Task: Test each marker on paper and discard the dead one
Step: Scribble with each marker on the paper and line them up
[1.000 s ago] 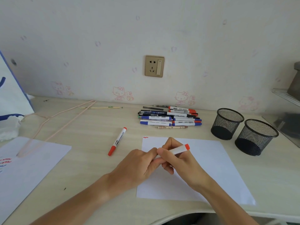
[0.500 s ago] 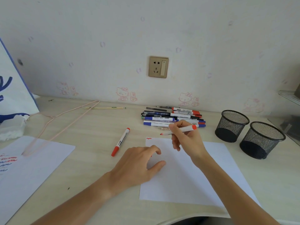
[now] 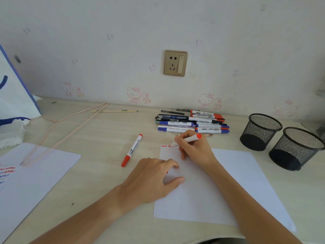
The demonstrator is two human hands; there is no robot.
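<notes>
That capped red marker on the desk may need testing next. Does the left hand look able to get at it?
Probably yes. The left hand rests on the paper, and the capped marker lies just beyond it on bare desk with nothing between. A small red piece shows in its grip, perhaps a cap.

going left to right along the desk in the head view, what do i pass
Scribbled sheet → pink hanger → capped red marker → left hand → right hand writing with a red marker → two black mesh cups.
</notes>
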